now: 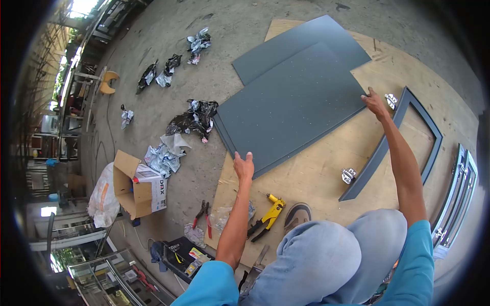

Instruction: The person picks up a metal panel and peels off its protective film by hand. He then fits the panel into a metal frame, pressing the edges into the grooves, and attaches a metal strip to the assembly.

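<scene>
A dark grey flat panel [291, 107] with a folded rim lies in front of me, speckled with small pale dots. Its far part overlaps a second dark grey panel [326, 35] beneath it. My left hand [244, 166] grips the near left end of the top panel, thumb on the upper face, the other fingers partly hidden. On the right end, my right hand [375, 103] is closed around the panel's edge near the corner. Both panels rest over a plywood sheet [306, 176]. A yellow rivet gun [270, 217] lies on the plywood near my shoe.
An angled grey frame [377, 163] lies at right, with shiny metal hinges [348, 176] beside it. Red-handled pliers [202, 219], an open cardboard box [133, 188], a black toolbox [178, 260] and crumpled plastic [191, 121] are at left. Metal frames [454, 196] stand far right.
</scene>
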Available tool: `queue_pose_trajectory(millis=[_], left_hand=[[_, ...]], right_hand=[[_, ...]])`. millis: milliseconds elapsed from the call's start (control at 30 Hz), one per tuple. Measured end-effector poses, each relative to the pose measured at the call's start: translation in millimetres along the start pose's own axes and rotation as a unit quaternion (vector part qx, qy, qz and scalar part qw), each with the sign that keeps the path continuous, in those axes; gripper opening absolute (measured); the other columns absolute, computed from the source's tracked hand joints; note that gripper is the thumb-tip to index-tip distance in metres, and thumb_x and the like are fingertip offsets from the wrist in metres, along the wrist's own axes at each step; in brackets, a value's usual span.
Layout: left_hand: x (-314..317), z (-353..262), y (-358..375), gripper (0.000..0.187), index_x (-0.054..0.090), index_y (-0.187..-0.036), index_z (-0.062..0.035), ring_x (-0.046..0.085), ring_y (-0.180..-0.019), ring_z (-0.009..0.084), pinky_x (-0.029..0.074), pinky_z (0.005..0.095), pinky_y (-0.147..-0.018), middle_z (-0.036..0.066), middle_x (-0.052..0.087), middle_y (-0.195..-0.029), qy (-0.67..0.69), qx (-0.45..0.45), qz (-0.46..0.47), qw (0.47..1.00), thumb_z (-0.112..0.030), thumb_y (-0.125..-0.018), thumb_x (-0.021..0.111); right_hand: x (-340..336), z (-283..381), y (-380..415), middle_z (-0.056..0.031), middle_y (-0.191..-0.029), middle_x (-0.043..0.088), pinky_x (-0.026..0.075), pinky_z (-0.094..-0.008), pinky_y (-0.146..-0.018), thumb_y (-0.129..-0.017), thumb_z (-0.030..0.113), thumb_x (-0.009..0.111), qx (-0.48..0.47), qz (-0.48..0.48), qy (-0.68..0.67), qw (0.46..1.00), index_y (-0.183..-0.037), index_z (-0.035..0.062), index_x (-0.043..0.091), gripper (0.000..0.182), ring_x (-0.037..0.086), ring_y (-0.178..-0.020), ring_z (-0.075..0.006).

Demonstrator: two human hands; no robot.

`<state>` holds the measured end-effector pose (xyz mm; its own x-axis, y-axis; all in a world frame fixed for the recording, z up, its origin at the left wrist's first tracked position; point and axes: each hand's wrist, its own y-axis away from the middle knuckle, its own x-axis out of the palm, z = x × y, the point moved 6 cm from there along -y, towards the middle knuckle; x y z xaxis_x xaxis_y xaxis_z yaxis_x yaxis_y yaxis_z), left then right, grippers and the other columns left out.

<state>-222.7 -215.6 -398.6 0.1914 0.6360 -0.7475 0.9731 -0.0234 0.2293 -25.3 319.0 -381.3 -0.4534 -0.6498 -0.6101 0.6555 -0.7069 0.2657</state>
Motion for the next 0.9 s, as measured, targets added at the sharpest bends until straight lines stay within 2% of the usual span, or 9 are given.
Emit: queue_pose_trajectory(millis=[200,267,433,667,733,767,833,867,900], left_hand=[[-2,19,-43,0.072,0.056,-0.11,0.0127,0.055,-0.108,0.0373,0.043,0.0434,-0.089,0.028,0.057,-0.114,0.376,-0.187,0.064,0.905,-0.054,-0.082,0.058],[-32,3,-58,0.075,0.058,-0.107,0.0132,0.056,-0.106,0.0372,0.044,0.0432,-0.087,0.028,0.058,-0.112,0.23,-0.192,0.02,0.954,-0.058,-0.082,0.055],[-92,-15,-18,0.085,0.057,-0.105,0.0157,0.058,-0.099,0.0367,0.044,0.0431,-0.086,0.028,0.059,-0.108,0.118,-0.216,-0.067,0.967,-0.066,-0.084,0.044],[-46,104,57,0.078,0.064,-0.097,0.006,0.059,-0.087,0.0357,0.042,0.0439,-0.08,0.022,0.065,-0.095,0.405,-0.209,-0.086,0.886,-0.067,-0.085,0.04],[-45,125,77,0.077,0.064,-0.098,0.0055,0.059,-0.089,0.0361,0.042,0.0433,-0.08,0.022,0.065,-0.095,0.371,-0.203,-0.092,0.901,-0.066,-0.087,0.037],[-41,133,79,0.076,0.064,-0.098,0.0051,0.059,-0.09,0.0364,0.042,0.0428,-0.081,0.022,0.065,-0.095,0.328,-0.187,-0.091,0.921,-0.064,-0.088,0.035],[-28,143,85,0.072,0.06,-0.109,0.0041,0.058,-0.096,0.0378,0.042,0.0423,-0.083,0.022,0.063,-0.102,0.366,-0.209,-0.02,0.907,-0.059,-0.092,0.03],[-59,107,94,0.07,0.056,-0.114,0.0044,0.057,-0.099,0.038,0.042,0.0418,-0.085,0.024,0.062,-0.106,0.351,-0.078,-0.036,0.932,-0.057,-0.093,0.03],[-96,69,111,0.069,0.052,-0.12,0.0047,0.056,-0.101,0.0383,0.041,0.0413,-0.086,0.025,0.06,-0.11,0.327,0.052,-0.051,0.942,-0.055,-0.094,0.029]], right_hand=[[-19,30,8,-0.0155,-0.098,0.061,0.05,-0.0344,-0.064,-0.076,0.043,0.069,0.137,0.051,-0.082,0.986,-0.123,-0.0088,0.046,0.073,0.06,-0.081,-0.0216],[-26,60,24,-0.012,-0.093,0.061,0.049,-0.0273,-0.046,-0.077,0.039,0.07,0.105,0.095,-0.145,0.979,-0.119,-0.007,0.051,0.065,0.059,-0.069,-0.0135],[-76,224,94,-0.012,-0.093,0.062,0.056,-0.0253,-0.058,-0.082,0.029,0.066,-0.063,0.125,-0.202,0.969,-0.12,-0.0071,0.049,0.055,0.063,-0.072,-0.0158],[-70,480,289,-0.0183,-0.098,0.062,0.056,-0.0272,-0.062,-0.085,0.025,0.062,-0.459,0.148,-0.13,0.866,-0.122,-0.006,0.049,0.05,0.066,-0.073,-0.0202],[-54,539,369,-0.0207,-0.119,0.057,0.046,-0.0291,-0.088,-0.083,0.036,0.062,-0.413,0.118,0.148,0.891,-0.121,0.008,0.057,0.047,0.061,-0.101,-0.0267],[-30,540,368,-0.0206,-0.099,0.062,0.054,-0.0297,-0.058,-0.084,0.02,0.06,-0.5,0.12,0.067,0.855,-0.124,-0.0046,0.049,0.048,0.066,-0.077,-0.0202],[4,549,393,-0.0238,-0.092,0.063,0.052,-0.0378,-0.073,-0.076,0.01,0.056,-0.621,-0.017,0.116,0.775,-0.112,-0.0063,0.056,0.039,0.064,-0.081,-0.0341],[23,557,402,-0.0201,-0.079,0.063,0.052,-0.0354,-0.062,-0.08,0.013,0.06,-0.532,0.052,0.138,0.834,-0.119,0.0013,0.055,0.041,0.066,-0.072,-0.0245],[43,559,405,-0.0216,-0.086,0.065,0.051,-0.0379,-0.073,-0.079,0.011,0.06,-0.61,-0.008,0.145,0.779,-0.116,-0.0001,0.057,0.039,0.065,-0.08,-0.0335]])
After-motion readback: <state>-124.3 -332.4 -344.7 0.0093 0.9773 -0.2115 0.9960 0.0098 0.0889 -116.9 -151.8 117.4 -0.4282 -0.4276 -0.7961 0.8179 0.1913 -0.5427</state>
